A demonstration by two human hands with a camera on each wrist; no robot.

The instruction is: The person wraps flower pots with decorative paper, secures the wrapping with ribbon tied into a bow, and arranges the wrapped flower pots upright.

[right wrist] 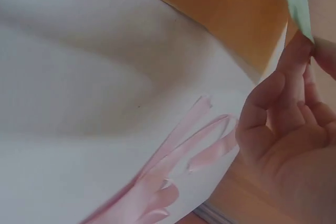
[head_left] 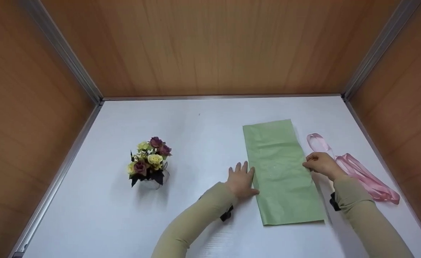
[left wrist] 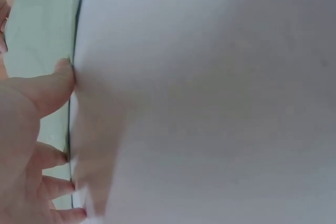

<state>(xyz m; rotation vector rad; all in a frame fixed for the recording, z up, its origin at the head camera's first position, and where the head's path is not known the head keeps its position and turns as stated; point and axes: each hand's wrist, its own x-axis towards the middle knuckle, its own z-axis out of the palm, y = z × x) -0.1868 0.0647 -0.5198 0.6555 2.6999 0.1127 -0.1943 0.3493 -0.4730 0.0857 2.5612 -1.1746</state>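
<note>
A long sheet of green wrapping paper (head_left: 280,172), lightly creased, lies right of the table's middle. My left hand (head_left: 240,182), fingers spread, rests along its left edge. In the left wrist view the thumb and fingertips of that left hand (left wrist: 23,124) touch the paper's edge (left wrist: 47,19). With thumb and fingers, my right hand (head_left: 321,164) pinches the opposite edge. The right wrist view shows a corner of green paper (right wrist: 295,1) held between the thumb and fingers of the right hand (right wrist: 291,119). Pink ribbon (head_left: 366,179) lies loosely looped beside and behind the right hand.
At the left stands a small pot of yellow and dark pink flowers (head_left: 149,161). The white table (head_left: 203,136) is bordered by wooden panels (head_left: 214,50) at the back and both sides, with metal strips along their joints.
</note>
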